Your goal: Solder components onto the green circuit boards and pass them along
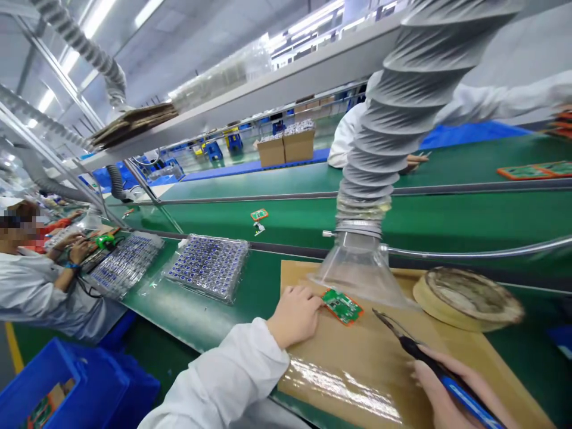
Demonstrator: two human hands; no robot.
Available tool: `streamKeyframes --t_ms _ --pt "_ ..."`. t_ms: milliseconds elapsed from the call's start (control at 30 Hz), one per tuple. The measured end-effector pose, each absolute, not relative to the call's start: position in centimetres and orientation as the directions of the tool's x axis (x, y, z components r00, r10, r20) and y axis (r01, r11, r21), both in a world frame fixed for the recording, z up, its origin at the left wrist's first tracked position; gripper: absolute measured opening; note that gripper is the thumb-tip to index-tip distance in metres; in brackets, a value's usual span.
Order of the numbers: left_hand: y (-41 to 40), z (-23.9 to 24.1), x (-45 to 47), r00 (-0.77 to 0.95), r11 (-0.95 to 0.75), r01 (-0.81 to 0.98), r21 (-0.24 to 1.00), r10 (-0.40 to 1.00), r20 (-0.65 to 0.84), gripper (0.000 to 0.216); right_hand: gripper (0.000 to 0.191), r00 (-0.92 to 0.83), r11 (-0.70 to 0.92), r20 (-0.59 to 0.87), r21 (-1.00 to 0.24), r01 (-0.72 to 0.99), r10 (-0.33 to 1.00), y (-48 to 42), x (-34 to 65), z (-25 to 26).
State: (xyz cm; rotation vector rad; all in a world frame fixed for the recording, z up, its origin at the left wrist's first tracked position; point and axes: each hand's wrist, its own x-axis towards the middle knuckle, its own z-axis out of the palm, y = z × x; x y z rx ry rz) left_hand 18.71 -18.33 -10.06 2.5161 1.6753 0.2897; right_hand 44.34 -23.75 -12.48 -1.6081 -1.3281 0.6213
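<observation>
As the head view showed, the left hand (298,316) was set on the brown sheet (357,360), fingers curled, fingertips at the left end of the green circuit board (343,307); whether they pinched the board or only steadied it could not be told. The board lay in the left half of the sheet, toward its far edge, beside the mouth of the clear hood (357,271). The right hand (434,393) was closed around the blue-and-black hand tool (461,394), whose metal tips pointed toward the board, apart from it. Possible faults: a light hold could have let the board turn under tool pressure; a slipped tip could have scratched it or struck the left fingers; the tape roll (447,307), near the sheet's far right corner, could have obstructed the tool
</observation>
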Motion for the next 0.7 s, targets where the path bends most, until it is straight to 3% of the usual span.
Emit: streamKeyframes --t_ms 200,367,533,633,700 --pt "-16.0 -8.9 16.6 0.298 -0.304 0.931 0.203 0.953 0.060 0.029 0.054 0.308 -0.009 0.101 -0.942 0.335 0.946 -23.8 42.4 -12.9" --pt "-19.7 -8.8 17.1 0.410 -0.398 0.868 0.298 0.912 0.023 0.028 0.046 0.348 0.091 0.184 -0.959 0.269 0.919 -24.5 41.9 -12.9" --pt "-25.2 -9.1 19.4 0.460 -0.446 0.814 0.372 0.886 0.055 0.023 0.047 0.297 0.078 0.166 -0.955 0.286 0.940 -24.8 42.1 -13.4" --pt "-26.7 -9.6 20.1 0.436 -0.434 0.806 0.403 0.895 0.092 0.072 0.046 0.217 0.108 0.182 -0.943 0.314 0.959 -24.7 42.0 -14.0" --pt "-26.7 -10.2 20.1 0.417 -0.419 0.807 0.416 0.903 0.101 0.088 0.045 0.137 0.149 0.222 -0.901 0.408 0.965 -24.6 42.0 -14.3"
